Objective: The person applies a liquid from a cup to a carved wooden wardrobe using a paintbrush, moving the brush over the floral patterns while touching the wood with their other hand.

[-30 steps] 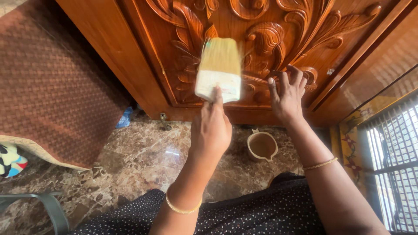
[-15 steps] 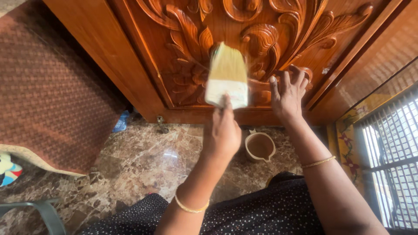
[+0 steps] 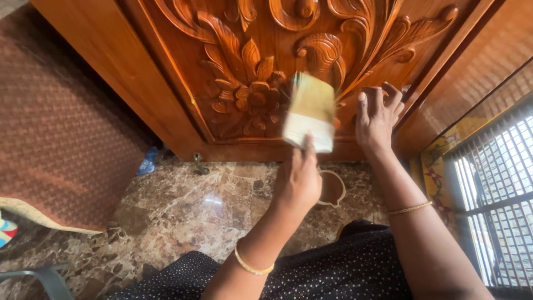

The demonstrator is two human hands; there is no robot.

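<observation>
The left hand grips a wide paintbrush against the carved wooden door. The right hand rests open on the door

The left hand is raised in the middle of the view, with the forearm stretched forward and upward from the lower edge. Its fingers are closed in a grip, and the thumb is pointed up. A thin bangle is worn on this wrist. The right hand is held higher and to the right, with the fingers slightly spread and bent. A bangle is also worn on the right wrist.
</observation>
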